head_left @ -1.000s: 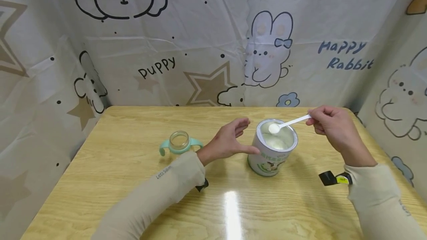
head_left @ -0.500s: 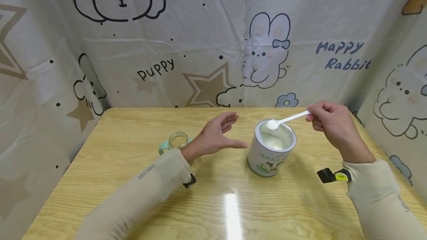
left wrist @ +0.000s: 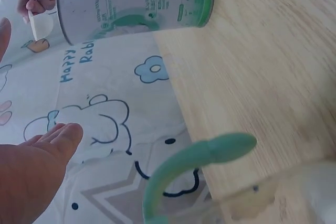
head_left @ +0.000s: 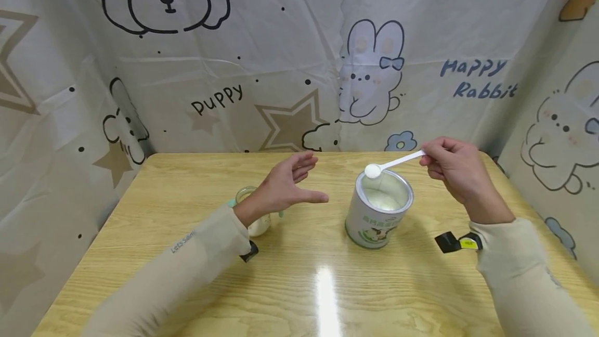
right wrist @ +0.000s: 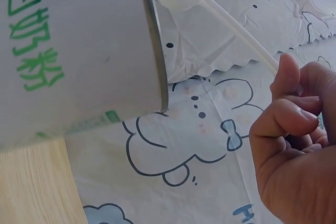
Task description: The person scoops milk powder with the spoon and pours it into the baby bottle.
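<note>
The wooden table [head_left: 187, 285] carries everything, and the biggest thing on it is the open milk powder tin [head_left: 378, 211], standing upright just below and to the left of the right hand's pinch, with pale powder showing inside. Since a second ago the view shows the left hand [head_left: 281, 191] drawn back from the tin's side, where its fingers were close to the wall; now it hangs well clear to the tin's left with fingers straight and spread, holding nothing, right over the small glass baby bottle [head_left: 255, 217] with mint-green handles [left wrist: 199, 161], which it partly hides. That looks like the steadying of the tin has ended and the hand has gone toward the bottle's side. The right hand [head_left: 456, 173] has its thumb and curled fingers clamped on the far end of the white plastic scoop [head_left: 393, 164], as the right wrist view shows plainly with the handle [right wrist: 241, 35] running out from the fingertips. The scoop's bowl, heaped with white powder, has lifted a little and slid leftward over the last second: it sits over the tin's far left rim rather than over the middle of the opening, so the load seems on its way out of the tin. A little powder already lies in the bottle's bottom.
</note>
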A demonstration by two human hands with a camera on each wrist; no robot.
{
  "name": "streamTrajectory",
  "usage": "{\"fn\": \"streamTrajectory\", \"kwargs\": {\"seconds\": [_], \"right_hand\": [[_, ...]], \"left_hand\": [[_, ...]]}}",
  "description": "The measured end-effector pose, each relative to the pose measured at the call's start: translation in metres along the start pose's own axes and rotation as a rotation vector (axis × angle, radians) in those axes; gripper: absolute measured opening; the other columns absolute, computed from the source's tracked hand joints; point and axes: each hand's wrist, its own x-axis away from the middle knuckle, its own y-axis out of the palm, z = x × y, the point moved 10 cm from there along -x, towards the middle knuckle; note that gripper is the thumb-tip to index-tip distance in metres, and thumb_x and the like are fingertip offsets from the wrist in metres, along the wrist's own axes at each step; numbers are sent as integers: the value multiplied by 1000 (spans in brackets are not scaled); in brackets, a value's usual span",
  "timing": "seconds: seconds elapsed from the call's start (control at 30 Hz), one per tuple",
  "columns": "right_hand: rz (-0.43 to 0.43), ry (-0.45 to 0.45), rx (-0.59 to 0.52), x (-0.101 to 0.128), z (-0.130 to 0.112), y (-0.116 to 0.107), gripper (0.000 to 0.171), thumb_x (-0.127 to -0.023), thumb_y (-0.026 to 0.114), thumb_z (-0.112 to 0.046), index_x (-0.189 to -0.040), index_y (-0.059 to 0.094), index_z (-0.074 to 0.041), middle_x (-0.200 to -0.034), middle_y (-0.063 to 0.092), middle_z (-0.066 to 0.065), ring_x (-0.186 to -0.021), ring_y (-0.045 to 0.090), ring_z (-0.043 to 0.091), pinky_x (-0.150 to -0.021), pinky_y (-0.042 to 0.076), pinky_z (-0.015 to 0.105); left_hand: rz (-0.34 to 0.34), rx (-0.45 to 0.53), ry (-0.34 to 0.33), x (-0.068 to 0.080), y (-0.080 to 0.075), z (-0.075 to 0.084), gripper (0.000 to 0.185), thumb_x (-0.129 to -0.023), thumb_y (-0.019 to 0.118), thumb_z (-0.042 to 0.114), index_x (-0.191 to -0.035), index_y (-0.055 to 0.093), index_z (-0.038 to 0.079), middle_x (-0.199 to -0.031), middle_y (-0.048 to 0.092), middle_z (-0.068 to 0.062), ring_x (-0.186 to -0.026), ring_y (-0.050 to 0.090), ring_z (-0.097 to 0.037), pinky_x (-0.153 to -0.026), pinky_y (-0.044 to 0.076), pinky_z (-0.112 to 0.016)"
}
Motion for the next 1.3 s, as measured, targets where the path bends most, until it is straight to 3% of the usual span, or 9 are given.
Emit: {"fn": "streamTrajectory", "kwargs": {"seconds": [0.4,0.67,1.07,1.3], "right_hand": [[15,2,-11,-7,-2,16,21,-101,59,-9,-81,68,-10,-70,63,-1,-56,46,9,-46,39,16],[-7,0,-38,-10,-4,31,24,-100,60,-8,-77,64,-9,-69,63,0,-55,46,8,-46,37,16],[-31,10,-53,-15,-3,56,27,-100,59,-5,-73,64,-10,-67,63,0,-54,48,6,-44,36,14],[-20,37,-36,-17,-2,69,27,-99,56,-4,-74,62,-10,-65,62,-1,-52,45,5,-43,35,14]], "left_hand": [[16,19,17,17,-30,-2,92,-79,85,3,-153,29,-2,-153,41,-16,-141,40,-27,-115,36,-35],[25,-14,12,23,-40,-2,92,-80,84,4,-153,29,-2,-153,41,-18,-141,40,-30,-116,34,-39],[72,-175,-3,35,-59,-10,89,-77,89,15,-149,38,0,-149,46,-15,-140,42,-27,-113,38,-42],[68,-197,1,41,-66,-14,87,-76,90,16,-147,42,1,-149,47,-13,-140,42,-27,-107,45,-45]]}}
